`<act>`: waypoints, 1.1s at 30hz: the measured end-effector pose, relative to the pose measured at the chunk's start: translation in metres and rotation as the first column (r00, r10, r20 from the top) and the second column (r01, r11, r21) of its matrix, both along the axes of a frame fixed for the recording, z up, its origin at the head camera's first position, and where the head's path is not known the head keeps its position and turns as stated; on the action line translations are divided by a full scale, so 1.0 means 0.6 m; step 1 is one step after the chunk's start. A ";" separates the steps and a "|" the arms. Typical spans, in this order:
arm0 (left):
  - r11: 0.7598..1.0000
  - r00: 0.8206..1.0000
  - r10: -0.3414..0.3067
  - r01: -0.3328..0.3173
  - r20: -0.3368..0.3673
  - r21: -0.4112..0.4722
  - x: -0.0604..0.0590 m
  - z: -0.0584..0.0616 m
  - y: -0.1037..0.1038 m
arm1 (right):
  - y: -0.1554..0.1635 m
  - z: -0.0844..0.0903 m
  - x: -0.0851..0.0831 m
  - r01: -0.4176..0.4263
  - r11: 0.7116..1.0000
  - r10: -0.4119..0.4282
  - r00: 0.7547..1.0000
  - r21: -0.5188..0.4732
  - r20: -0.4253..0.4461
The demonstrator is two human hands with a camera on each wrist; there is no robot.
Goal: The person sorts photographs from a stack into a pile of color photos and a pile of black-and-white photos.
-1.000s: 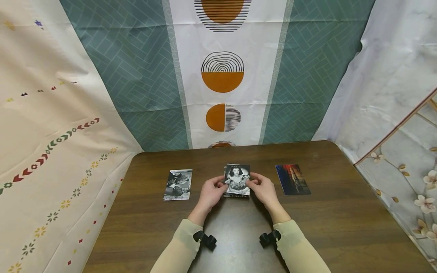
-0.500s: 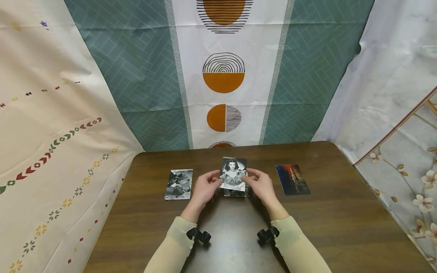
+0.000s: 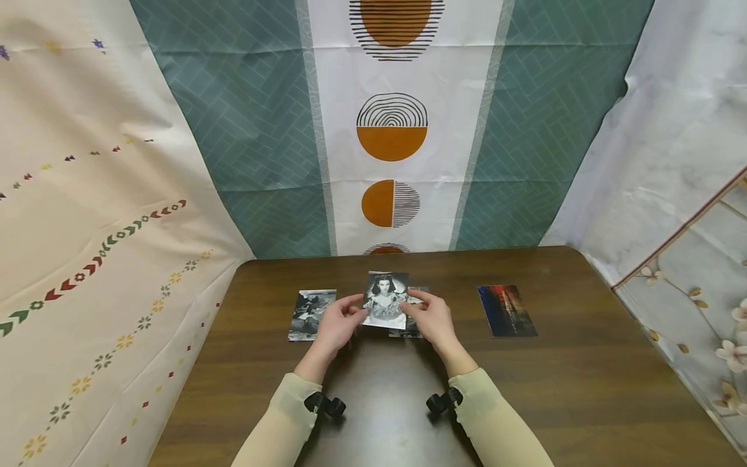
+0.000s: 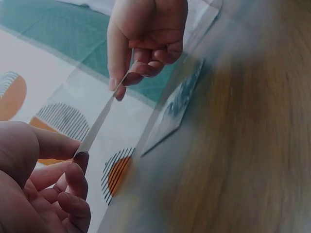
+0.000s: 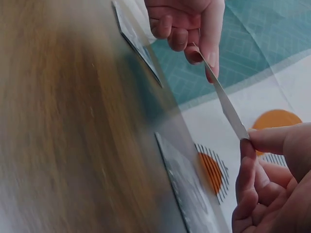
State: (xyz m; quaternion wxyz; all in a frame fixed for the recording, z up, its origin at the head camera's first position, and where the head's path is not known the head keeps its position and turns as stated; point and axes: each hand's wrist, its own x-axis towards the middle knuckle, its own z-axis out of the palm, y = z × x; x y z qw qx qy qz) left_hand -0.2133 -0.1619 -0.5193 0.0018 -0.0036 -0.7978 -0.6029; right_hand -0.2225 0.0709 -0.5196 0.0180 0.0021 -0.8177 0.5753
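Lighting: even, soft, bright. Head view sharp, wide-angle bowing at edges; mild sheen on bench (image 3: pixel 525 389) near edge. Both wrist views: bench heavily blurred, backdrop soft, slightly dim.

The dark brown wooden worktop (image 3: pixel 560 383) looks smooth and faintly glossy; the thin black-and-white portrait photograph (image 3: pixel 385 300) is stiff paper.

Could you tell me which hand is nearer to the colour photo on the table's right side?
Right. The right hand is beside the colour photo, apart from it; the left hand lies farther away.
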 end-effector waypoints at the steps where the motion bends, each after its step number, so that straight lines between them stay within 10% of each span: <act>1: 1.000 1.000 0.001 -0.001 0.002 -0.007 0.001 -0.001 -0.005 | -0.006 -0.001 -0.001 -0.001 1.000 0.001 1.000 0.008 -0.006; 33: 0.961 0.978 0.207 -0.205 -0.008 -0.184 0.030 -0.023 -0.170 | -0.200 -0.037 -0.006 -0.207 0.957 0.232 0.967 0.202 -0.109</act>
